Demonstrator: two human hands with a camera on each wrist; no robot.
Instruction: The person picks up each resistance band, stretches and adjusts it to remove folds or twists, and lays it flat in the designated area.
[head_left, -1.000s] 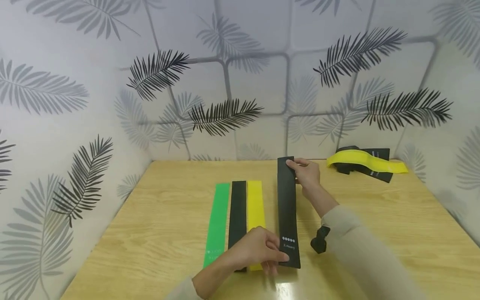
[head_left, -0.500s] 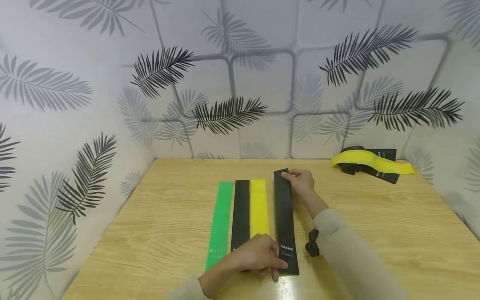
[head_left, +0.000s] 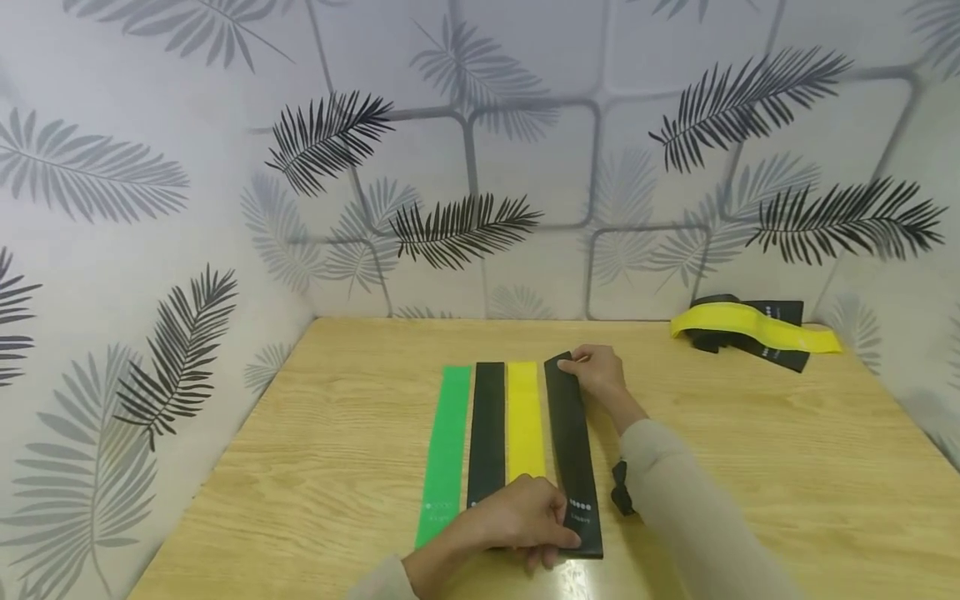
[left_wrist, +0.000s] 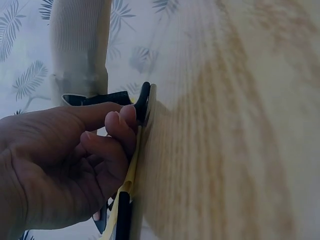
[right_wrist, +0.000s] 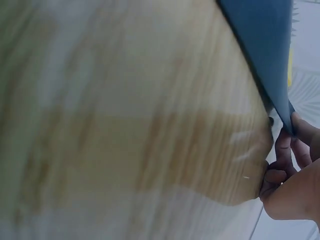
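Black band [head_left: 572, 442] between right hand [head_left: 598, 373] (pinch at far end) and left hand [head_left: 522, 515], curled, thumb on near end.

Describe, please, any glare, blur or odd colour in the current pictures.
Head view: bright glare on the table just below the near end of the held black band, whose lettering looks soft; left wrist view: the table's nearer grain is blurred; right wrist view: the grain is smeared too, and the band looks bluish.

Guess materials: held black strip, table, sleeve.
Black strip: probably rubber or latex, smooth and dull; thin, visibly bending.
Table: wood or wood-look laminate, fairly glossy; grain lines, glare at the near side.
Sleeve: likely knit fabric, matte; fine ribs.
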